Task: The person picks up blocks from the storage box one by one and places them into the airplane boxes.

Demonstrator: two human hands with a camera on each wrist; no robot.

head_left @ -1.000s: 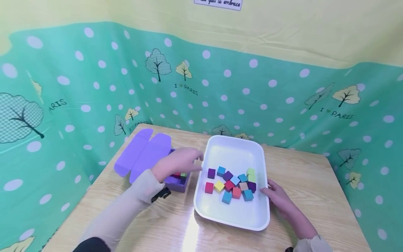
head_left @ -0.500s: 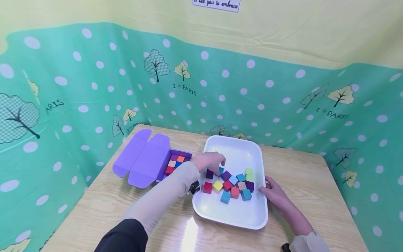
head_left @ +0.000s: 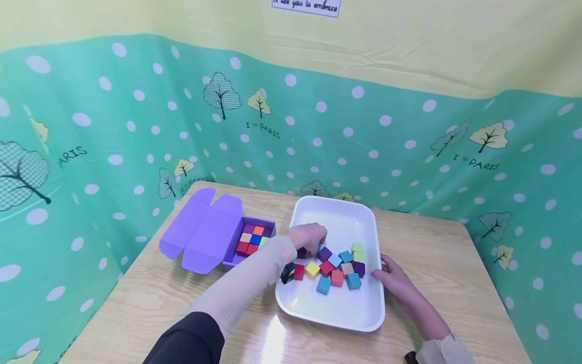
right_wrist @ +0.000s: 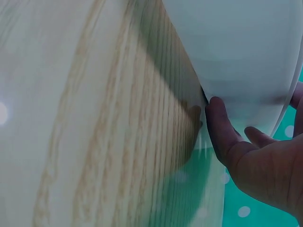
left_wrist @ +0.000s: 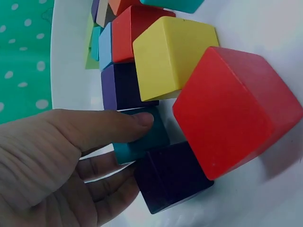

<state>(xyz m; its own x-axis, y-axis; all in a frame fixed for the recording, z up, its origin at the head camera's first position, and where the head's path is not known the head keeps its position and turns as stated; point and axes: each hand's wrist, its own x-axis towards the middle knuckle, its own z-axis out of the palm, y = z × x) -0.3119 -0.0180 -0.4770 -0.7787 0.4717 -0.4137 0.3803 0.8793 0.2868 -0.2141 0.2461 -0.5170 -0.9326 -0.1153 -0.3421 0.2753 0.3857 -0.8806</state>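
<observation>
In the head view my left hand (head_left: 306, 236) reaches into the white tray (head_left: 334, 313) near its left wall. The left wrist view has its thumb on top of a teal cube (left_wrist: 142, 144) and fingers behind it, pinching it. A dark purple cube (left_wrist: 173, 177) sits right against the teal one, close to the fingertips. Beyond lie a red cube (left_wrist: 236, 109) and a yellow cube (left_wrist: 177, 59). My right hand (head_left: 400, 283) grips the tray's right rim, thumb over the edge and fingers (right_wrist: 218, 123) along the outer wall.
Left of the tray stands an open purple box (head_left: 232, 264), its lid (head_left: 211, 230) folded out leftward, with several coloured cubes (head_left: 252, 237) in it. More cubes (head_left: 337, 277) lie loose in the tray. Behind the wooden table (head_left: 432, 253) hangs a patterned curtain (head_left: 386, 141).
My left hand has moved right from over the purple box into the tray and now pinches the teal cube. My right hand stays at the tray's rim.
</observation>
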